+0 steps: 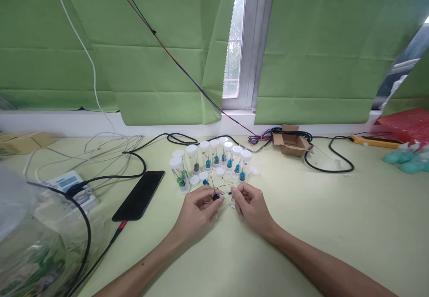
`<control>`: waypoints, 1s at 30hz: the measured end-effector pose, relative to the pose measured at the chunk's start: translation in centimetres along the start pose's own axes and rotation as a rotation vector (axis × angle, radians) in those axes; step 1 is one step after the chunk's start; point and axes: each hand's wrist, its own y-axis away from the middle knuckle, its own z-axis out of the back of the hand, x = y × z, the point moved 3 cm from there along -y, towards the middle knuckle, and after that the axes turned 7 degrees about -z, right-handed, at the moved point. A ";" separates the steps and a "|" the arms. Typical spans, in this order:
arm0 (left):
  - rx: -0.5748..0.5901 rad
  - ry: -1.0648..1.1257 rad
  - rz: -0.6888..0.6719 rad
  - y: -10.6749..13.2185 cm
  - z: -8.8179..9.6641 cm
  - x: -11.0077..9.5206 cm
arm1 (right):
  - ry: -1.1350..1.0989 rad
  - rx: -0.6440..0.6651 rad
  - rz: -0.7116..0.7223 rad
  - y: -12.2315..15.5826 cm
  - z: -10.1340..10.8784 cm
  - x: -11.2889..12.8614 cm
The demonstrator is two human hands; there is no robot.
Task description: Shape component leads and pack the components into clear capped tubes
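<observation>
My left hand [197, 208] is closed, pinching a small black part [215, 197] with a thin brownish wire standing up from it. My right hand [250, 207] is closed too, its fingertips at the dark end of a thin metal rod [224, 193] that reaches across to the black part. What the rod belongs to is hidden by the fingers. A short silvery piece [232, 206] shows under the right fingertips. Just beyond the hands lie a small blue part [205, 182] and a bent wire [224, 185]. Behind stand several clear, white-capped vials [195, 163] holding blue, green or grey parts with wires.
Loose white caps [194, 180] lie by the vials. Left are a black phone [139, 196] with a cable, a white device [72, 189] and a clear plastic bag [40, 252]. Black cables [181, 138], an open cardboard box [292, 142] and a yellow tool [375, 142] sit along the wall.
</observation>
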 end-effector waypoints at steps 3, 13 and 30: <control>0.004 -0.004 -0.009 0.0 0.0 0.0 | -0.002 -0.001 -0.001 0.0 0.0 0.1; 0.013 0.081 0.058 -0.2 0.0 -0.1 | -0.018 0.015 0.035 0.0 0.0 0.0; 0.017 0.198 0.140 -0.4 0.3 0.8 | -0.046 0.040 0.072 -0.2 0.2 -0.6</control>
